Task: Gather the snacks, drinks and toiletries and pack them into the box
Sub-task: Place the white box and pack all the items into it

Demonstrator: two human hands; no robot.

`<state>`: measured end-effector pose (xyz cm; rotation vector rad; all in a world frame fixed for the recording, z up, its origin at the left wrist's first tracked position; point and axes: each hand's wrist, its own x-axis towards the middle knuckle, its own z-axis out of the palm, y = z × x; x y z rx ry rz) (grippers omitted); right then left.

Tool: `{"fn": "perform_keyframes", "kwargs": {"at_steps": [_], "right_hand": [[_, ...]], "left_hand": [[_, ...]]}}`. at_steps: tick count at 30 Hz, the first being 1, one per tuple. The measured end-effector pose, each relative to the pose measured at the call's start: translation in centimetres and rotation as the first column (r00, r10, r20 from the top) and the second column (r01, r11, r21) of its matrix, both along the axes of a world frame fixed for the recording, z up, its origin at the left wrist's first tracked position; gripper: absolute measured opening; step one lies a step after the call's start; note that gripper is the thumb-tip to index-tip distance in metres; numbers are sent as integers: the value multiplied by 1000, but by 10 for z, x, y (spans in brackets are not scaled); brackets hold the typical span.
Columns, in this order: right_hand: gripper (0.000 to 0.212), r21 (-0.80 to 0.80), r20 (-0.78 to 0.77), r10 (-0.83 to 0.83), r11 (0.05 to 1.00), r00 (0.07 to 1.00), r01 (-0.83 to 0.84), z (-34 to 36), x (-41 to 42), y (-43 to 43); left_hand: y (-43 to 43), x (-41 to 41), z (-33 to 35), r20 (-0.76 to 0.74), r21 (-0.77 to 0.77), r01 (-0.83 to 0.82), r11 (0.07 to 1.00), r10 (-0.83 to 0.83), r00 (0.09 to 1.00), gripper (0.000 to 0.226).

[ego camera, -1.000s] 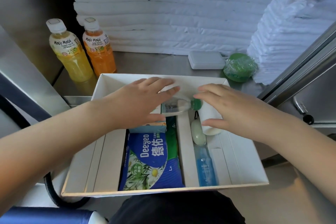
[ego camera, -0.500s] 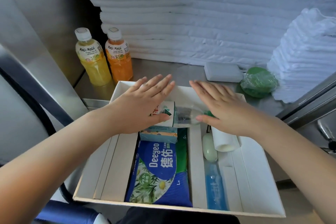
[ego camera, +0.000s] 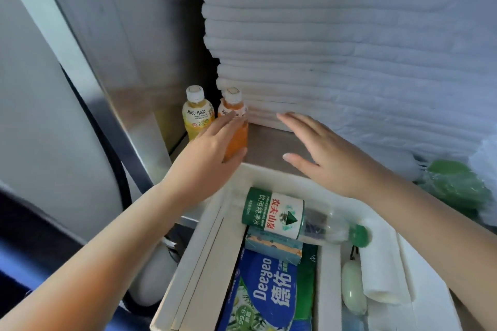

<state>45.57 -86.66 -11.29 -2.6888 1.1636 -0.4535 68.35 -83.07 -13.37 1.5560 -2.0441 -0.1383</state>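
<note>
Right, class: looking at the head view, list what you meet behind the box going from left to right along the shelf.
yellow juice bottle → orange juice bottle → right hand → green wrapped item

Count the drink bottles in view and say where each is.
3. A yellow juice bottle stands on the shelf at far left; an orange juice bottle stands beside it, partly behind the left hand; a water bottle lies in the box. Others may be hidden.
</note>
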Motion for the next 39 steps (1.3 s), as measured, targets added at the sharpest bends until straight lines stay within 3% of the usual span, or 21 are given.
{"fn": "perform_keyframes", "kwargs": {"at_steps": [6,8,11,17,22,29,33,39], "right_hand": [[69,-150,64,111,984,992,-100,5,80,-65],[69,-128,50,138,983,989,-131,0,94,-78],[72,-84,149,167,984,975,-156,-14,100,-86],[78,51,261,130,988,957,-148,-27,95,-93],[82,53,337,82,993,938,-106,-21,73,-88],[85,12,621,28,999,783,-45,20,11,-48],[81,45,710,33,995,703,-93,34,-11,-11],[80,120,718,-8,986,696,-113,31,-19,27]], "left_hand": [[23,-3,-19,12,97,-18,995,16,1000,65],[29,-5,-27,-9,164,15,986,-13,1000,60],[31,-4,-32,-39,215,42,976,-34,999,52],[30,-5,-34,-10,189,22,982,-21,1000,51],[31,-4,-31,12,177,19,984,-22,1000,55],[41,-10,-8,52,-23,-44,999,45,998,62],[43,-23,11,-30,-53,-9,999,7,1000,74],[50,-47,22,-73,26,123,992,-121,990,100]]}}
